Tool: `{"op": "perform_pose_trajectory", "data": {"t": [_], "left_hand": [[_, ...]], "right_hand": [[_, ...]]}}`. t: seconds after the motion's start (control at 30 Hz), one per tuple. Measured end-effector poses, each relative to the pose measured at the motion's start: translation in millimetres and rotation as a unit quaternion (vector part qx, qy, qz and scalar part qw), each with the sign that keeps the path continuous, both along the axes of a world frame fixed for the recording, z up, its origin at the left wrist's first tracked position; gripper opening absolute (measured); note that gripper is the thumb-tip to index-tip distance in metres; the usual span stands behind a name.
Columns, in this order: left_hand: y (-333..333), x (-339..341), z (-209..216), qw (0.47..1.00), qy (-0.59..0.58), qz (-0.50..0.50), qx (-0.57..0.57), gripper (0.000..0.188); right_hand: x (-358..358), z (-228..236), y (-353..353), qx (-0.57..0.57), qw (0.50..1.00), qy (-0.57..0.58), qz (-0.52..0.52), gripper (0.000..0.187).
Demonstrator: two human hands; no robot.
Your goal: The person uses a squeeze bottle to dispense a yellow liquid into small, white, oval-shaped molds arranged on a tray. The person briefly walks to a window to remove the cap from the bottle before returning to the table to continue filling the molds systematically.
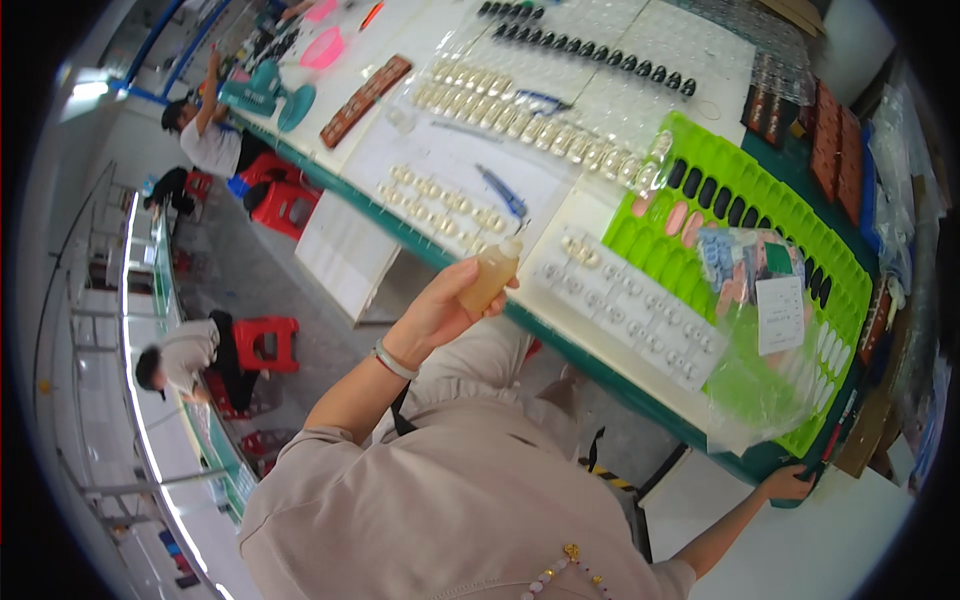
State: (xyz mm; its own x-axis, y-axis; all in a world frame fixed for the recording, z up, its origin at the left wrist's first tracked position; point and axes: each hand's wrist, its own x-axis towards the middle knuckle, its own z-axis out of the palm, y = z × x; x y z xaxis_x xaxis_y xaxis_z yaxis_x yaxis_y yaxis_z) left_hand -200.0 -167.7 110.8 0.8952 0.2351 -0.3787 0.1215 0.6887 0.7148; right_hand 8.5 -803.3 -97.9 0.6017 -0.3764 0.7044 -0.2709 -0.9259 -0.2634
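Observation:
My left hand (pixel 435 312) is closed around a small translucent bottle (pixel 488 276) of amber liquid, tilted above the near table edge. Its narrow tip points up toward rows of small pearly pieces (pixel 440 208) on a white sheet. Right of the bottle lies a white tray (pixel 630 312) with round seats; a few pearly pieces sit at its upper left end. My right hand (pixel 788 484) grips the table edge (pixel 745 462) at the lower right corner, its fingers partly hidden.
A green slotted tray (pixel 690 140) holds black, pink and white oval pieces, with a clear bag (pixel 760 385) over it. A blue cutter (pixel 500 190) lies on the sheet. Rows of shiny black pieces (pixel 600 52) stand farther back. Red stools (pixel 265 355) and seated people are left.

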Motion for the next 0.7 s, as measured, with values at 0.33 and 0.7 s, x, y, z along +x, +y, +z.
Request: {"op": "perform_pose_trajectory", "data": {"t": [0.33,0.7], "left_hand": [[44,88,36,0.96,-0.034,-0.278,-0.003,0.066],[97,78,-13,0.938,-0.056,-0.341,-0.026,0.067]], "right_hand": [[-18,-14,-36,-0.054,0.996,0.017,-0.064,0.035],[-67,2,1,-0.011,0.988,-0.093,-0.125,0.034]]}}
